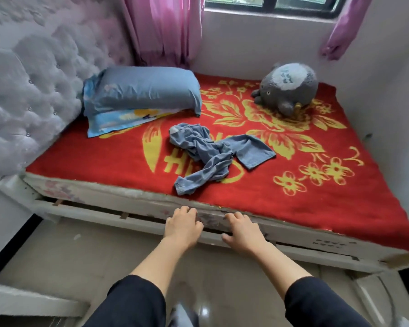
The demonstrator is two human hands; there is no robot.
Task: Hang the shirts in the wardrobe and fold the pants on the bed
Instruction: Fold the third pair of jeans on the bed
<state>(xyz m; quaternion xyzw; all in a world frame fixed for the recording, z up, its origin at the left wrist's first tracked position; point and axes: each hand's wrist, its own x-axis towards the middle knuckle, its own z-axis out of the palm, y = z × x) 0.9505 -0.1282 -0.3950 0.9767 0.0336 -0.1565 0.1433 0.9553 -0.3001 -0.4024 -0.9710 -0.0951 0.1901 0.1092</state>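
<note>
A crumpled pair of blue jeans [213,154] lies in a heap near the middle of the bed [104,161], on a red blanket with a yellow flower pattern. One leg runs toward the near edge, the other bends off to the right. My left hand [183,226] and my right hand [242,232] are stretched out in front of me, just short of the bed's near edge and below the jeans. Both hands hold nothing, with loosely spread fingers. No shirt or wardrobe is in view.
A blue pillow [142,88] lies on a patterned one by the tufted headboard [26,90] at left. A grey plush toy [288,86] sits at the far right of the bed. Pink curtains [163,29] and a window are behind; tiled floor lies below.
</note>
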